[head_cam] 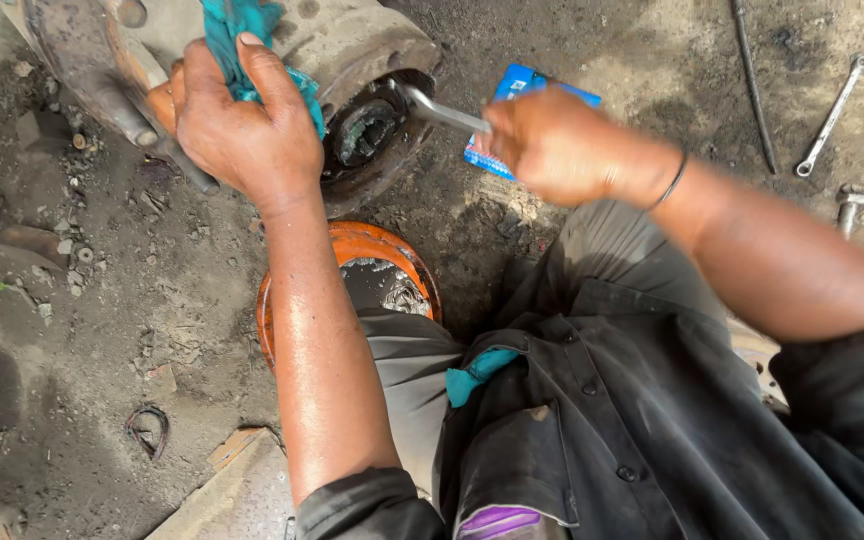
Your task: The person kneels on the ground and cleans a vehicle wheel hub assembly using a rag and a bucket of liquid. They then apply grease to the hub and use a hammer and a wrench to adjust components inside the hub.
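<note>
My left hand (242, 125) presses a teal rag (237, 30) onto a rusty metal housing (352, 40) at the top of the view. The housing's round open end with a dark bearing recess (367, 130) faces me. My right hand (552, 145), blurred, grips a slim metal tool (437, 110) whose tip reaches into the rim of that opening. A black band circles my right wrist.
An orange bowl (352, 245) with dark greasy liquid sits on the dirt floor below the housing. A blue packet (522, 85) lies behind my right hand. A spanner (832, 115), a thin rod (752, 80) and a bolt (850, 205) lie at the right.
</note>
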Demonstrator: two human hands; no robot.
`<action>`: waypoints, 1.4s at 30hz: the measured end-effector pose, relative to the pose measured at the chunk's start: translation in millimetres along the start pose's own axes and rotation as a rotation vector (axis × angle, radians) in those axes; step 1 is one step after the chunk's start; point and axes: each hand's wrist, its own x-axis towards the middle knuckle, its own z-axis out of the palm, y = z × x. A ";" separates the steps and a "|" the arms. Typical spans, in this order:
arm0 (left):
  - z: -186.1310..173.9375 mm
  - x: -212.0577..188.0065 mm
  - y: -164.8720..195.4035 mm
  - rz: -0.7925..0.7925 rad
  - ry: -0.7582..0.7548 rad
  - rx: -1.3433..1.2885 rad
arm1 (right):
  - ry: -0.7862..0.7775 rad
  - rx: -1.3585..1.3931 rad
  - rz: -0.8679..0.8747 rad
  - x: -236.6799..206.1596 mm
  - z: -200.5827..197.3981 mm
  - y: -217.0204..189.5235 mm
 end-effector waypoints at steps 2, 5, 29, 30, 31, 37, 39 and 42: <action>0.4 0.1 -0.3 0.035 0.027 0.018 | 0.006 0.098 0.103 -1.1 54.7 11.0; 0.2 -0.3 0.2 0.033 0.024 -0.001 | 0.356 0.286 -0.117 6.5 114.5 18.6; -2.6 -0.7 -0.4 0.025 0.003 0.006 | -0.001 0.415 0.156 45.7 13.9 -20.5; -2.4 -0.7 -0.5 0.045 0.006 0.028 | 0.026 0.333 0.110 40.8 13.8 -19.0; -2.3 -0.7 -0.9 0.054 0.009 0.026 | 0.044 0.367 0.149 35.6 18.8 -16.8; -1.3 -1.1 -3.1 0.021 -0.011 0.020 | 0.385 0.457 -0.062 9.5 102.7 2.7; -1.2 -1.3 -3.6 0.034 -0.003 0.057 | 0.418 0.407 -0.076 17.0 126.5 7.4; -1.3 -1.1 -3.9 0.049 0.002 0.067 | 0.508 0.372 -0.071 38.3 149.9 11.1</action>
